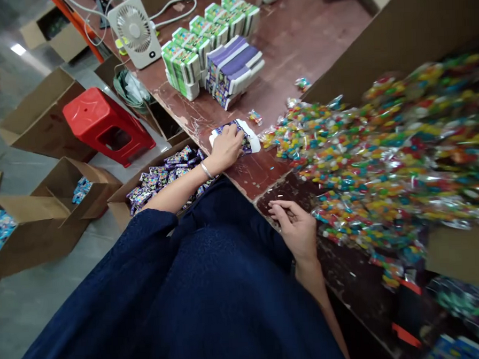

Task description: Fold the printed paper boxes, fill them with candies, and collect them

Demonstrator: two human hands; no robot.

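Note:
My left hand [226, 148], with a silver bracelet at the wrist, is closed on a flat purple printed carton [245, 143] with white flaps, on the table near its edge. My right hand [294, 225] hovers by the table edge, fingers curled inward; whether anything small sits in them is hidden. Right of both hands spreads a big heap of clear candy packets [351, 157] with colourful sweets. One loose packet [255, 117] lies just beyond the carton. Below my left forearm, an open cardboard box holds many filled purple packs [159, 178].
Bundled purple cartons [233, 67] and green carton stacks [181, 64] stand farther back, beside a white fan [134, 32]. A red stool [108, 125] and open boxes [44, 211] are on the floor at left. A black-and-orange object [407, 312] lies lower right.

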